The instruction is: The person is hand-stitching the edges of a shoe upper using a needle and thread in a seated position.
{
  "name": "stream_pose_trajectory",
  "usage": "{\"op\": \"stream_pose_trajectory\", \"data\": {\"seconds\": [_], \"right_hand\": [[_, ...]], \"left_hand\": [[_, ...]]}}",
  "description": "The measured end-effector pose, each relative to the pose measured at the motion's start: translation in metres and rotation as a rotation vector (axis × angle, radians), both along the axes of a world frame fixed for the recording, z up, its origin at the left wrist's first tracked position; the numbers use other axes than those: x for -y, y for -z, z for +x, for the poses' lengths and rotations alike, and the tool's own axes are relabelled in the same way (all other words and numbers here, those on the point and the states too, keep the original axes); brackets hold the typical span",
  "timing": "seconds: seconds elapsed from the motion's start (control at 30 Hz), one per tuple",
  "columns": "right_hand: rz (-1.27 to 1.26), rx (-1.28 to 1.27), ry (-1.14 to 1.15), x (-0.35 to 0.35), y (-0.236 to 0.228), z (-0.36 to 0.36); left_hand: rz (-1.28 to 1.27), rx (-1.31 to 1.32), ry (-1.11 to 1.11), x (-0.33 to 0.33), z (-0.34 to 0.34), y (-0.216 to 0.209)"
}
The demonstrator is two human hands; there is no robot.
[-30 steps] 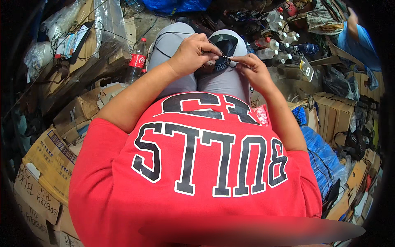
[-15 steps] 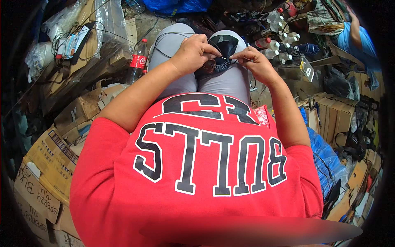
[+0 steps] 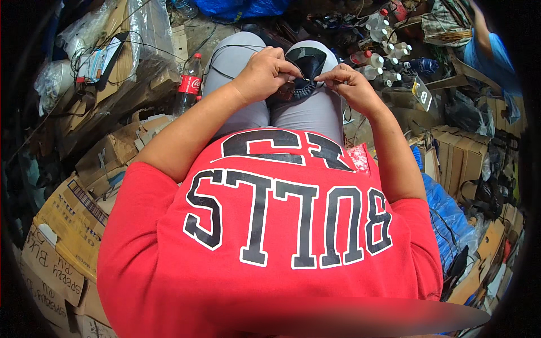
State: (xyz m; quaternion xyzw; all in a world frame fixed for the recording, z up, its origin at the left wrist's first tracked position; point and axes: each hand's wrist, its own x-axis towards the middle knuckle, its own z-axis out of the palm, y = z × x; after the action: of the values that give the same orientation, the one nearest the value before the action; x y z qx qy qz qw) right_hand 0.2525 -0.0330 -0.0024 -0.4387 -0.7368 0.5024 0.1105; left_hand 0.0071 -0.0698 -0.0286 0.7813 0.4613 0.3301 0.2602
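Across my grey-trousered knees [image 3: 304,115] lies a black leather-like piece [image 3: 309,61] shaped like a shoe upper, with a ridged, gathered lower edge. My left hand [image 3: 265,70] is closed in a pinch at its left side, fingertips near the middle. From the other side, my right hand [image 3: 354,87] pinches at the piece's right edge, thumb and forefinger together. Any thread or needle between the fingers is too small to make out. A dark reddish-brown object [image 3: 284,92] sits partly hidden beneath my left hand. A thin black cord [image 3: 222,72] runs over my left knee.
Left of my knees stands a cola bottle [image 3: 190,84] with a red cap. Several small bottles [image 3: 389,50] cluster at the far right. Cardboard boxes [image 3: 65,225] fill the left, more boxes [image 3: 459,158] the right, beside blue plastic sheeting [image 3: 445,217]. Another person's arm [image 3: 482,31] shows at upper right.
My right hand's fingertips have shifted very slightly against the black piece. My left hand stays in nearly the same place.
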Motion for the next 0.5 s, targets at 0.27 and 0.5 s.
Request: {"op": "stream_pose_trajectory", "data": {"seconds": [0.27, 0.5], "right_hand": [[0.026, -0.01, -0.014, -0.0012, 0.0021, 0.0007], [-0.038, -0.025, -0.003, -0.0016, -0.0009, 0.0005]], "left_hand": [[-0.032, 0.017, 0.013, -0.0002, -0.0006, -0.0021], [-0.001, -0.011, 0.021, 0.0005, -0.0002, -0.0012]]}}
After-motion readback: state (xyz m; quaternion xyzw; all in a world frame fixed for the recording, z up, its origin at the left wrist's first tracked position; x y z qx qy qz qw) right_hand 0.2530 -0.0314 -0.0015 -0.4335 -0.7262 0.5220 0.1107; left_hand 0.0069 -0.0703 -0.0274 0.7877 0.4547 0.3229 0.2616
